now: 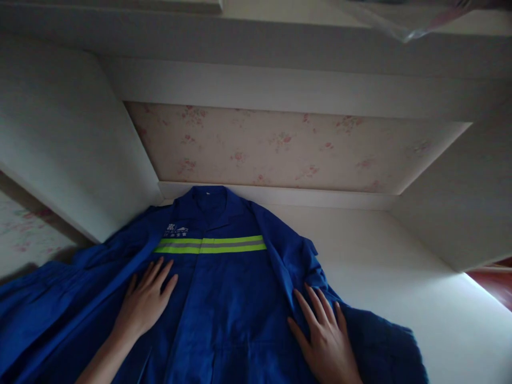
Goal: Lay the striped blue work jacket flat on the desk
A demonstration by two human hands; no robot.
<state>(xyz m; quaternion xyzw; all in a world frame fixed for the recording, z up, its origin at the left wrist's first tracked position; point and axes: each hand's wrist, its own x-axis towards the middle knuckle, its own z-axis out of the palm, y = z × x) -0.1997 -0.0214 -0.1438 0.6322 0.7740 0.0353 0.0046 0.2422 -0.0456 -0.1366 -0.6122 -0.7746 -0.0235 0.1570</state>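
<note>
A blue work jacket (224,298) lies spread front-up on a white surface (400,277), collar toward the wall. A yellow-green reflective stripe (210,245) crosses its chest. My left hand (146,301) rests flat on the jacket's left chest, fingers stretched out, just below the stripe. My right hand (326,336) lies flat with fingers apart on the jacket's right side, where the sleeve folds over. Neither hand holds anything.
A recessed wall panel with floral wallpaper (280,149) stands behind the surface, framed by white ledges (280,90). The jacket's left sleeve (44,304) trails off to the left. A reddish floor strip (494,282) shows at the far right.
</note>
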